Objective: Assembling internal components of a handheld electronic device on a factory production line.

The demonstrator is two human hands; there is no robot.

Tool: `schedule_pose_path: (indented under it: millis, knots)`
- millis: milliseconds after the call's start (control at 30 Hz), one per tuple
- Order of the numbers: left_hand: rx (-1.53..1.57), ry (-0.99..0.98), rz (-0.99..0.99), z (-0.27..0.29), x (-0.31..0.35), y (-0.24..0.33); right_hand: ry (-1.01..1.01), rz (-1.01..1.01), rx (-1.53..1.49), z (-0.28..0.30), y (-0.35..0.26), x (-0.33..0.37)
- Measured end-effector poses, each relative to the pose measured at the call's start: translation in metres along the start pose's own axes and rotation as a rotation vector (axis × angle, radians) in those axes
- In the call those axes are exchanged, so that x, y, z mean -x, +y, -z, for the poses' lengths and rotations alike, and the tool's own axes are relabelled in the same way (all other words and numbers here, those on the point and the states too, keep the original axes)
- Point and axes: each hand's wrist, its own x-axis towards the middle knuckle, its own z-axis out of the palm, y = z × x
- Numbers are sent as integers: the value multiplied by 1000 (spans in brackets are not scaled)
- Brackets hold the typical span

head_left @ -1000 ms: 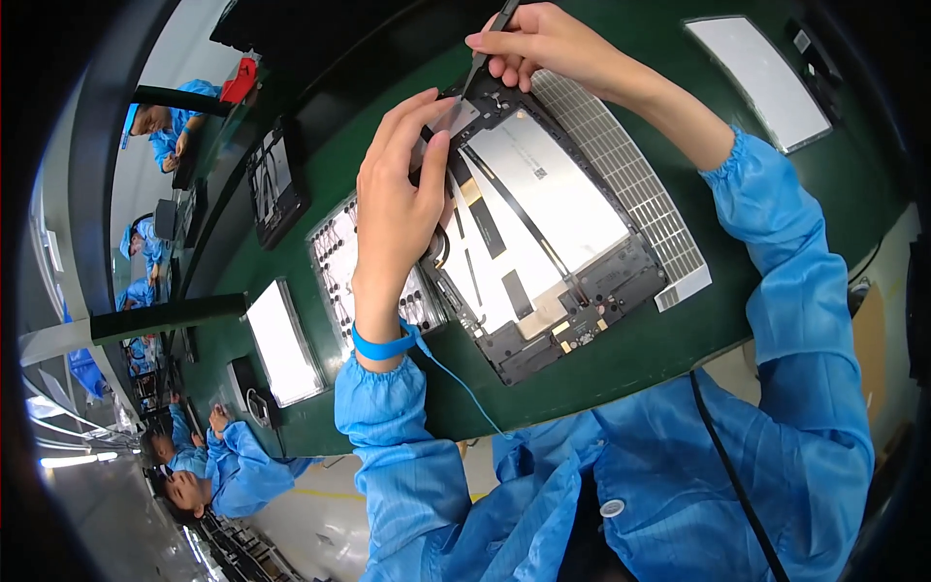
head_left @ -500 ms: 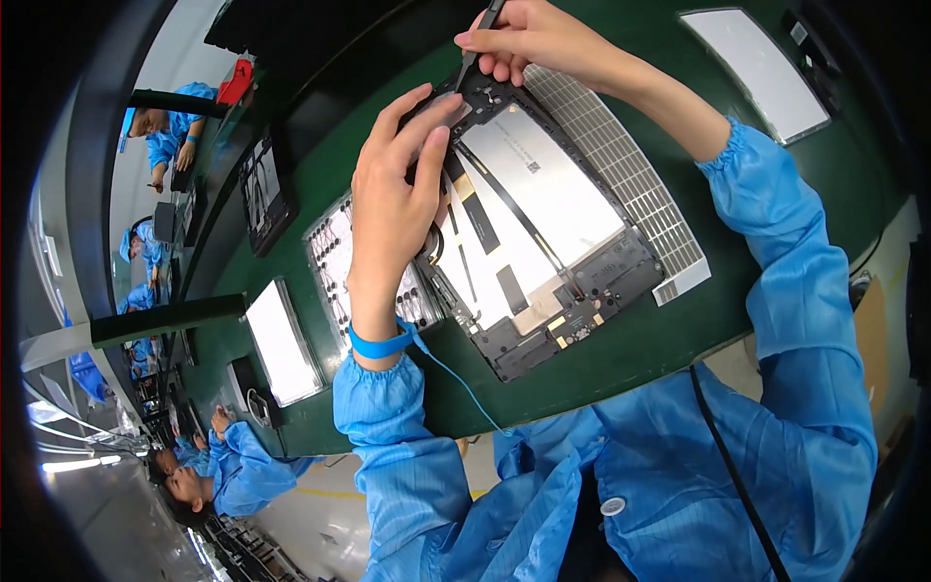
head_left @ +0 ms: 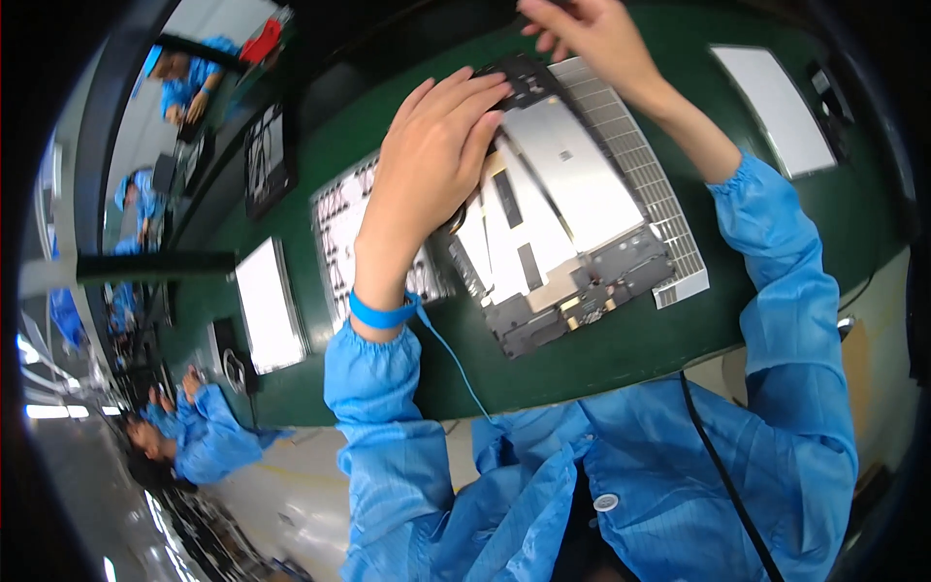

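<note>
An opened tablet-like device (head_left: 582, 184) lies at a slant in front of me, with a silver plate, dark strips, a flat cable and a black frame. Small circuit boards and dark modules fill its near end. My left hand (head_left: 432, 145) rests over its far left corner, fingers stretched out toward the black end and hiding part of it. A blue band circles that wrist. Off the device's far end, my right hand (head_left: 606, 48) is raised at the picture's top edge with its fingers curled. Whatever it holds is cut off or lost against the dark background.
Under the device's right side lies a white gridded sheet (head_left: 669, 233). A tray of small wired parts (head_left: 335, 209) sits left. White panels (head_left: 272, 310) (head_left: 776, 107) lie on both sides of the green table (head_left: 621, 344). A black frame (head_left: 267, 160) is farther left. Co-workers (head_left: 218, 436) sit beyond.
My right hand has lifted away from the device's far end, up and to the right; its dark slim tool no longer shows. My left hand has slid slightly along the corner. The view has shifted.
</note>
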Motion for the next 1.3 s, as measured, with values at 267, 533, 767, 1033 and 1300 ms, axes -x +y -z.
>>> schedule_pose_path:
  millis: [267,533,767,1033,1300]
  knots:
    - [367,41,312,52,117,-71,32,87,68,-4,-38,5]
    - [456,64,384,26,167,-69,-318,140,19,-97,-92,-4]
    - [65,160,151,5,147,-41,-604,86,45,-185,-68,-48]
    - [-138,73,100,7,147,-37,-647,20,16,-199,-52,-23]
    - [54,108,149,22,154,-40,-717,39,-23,-199,-39,-21]
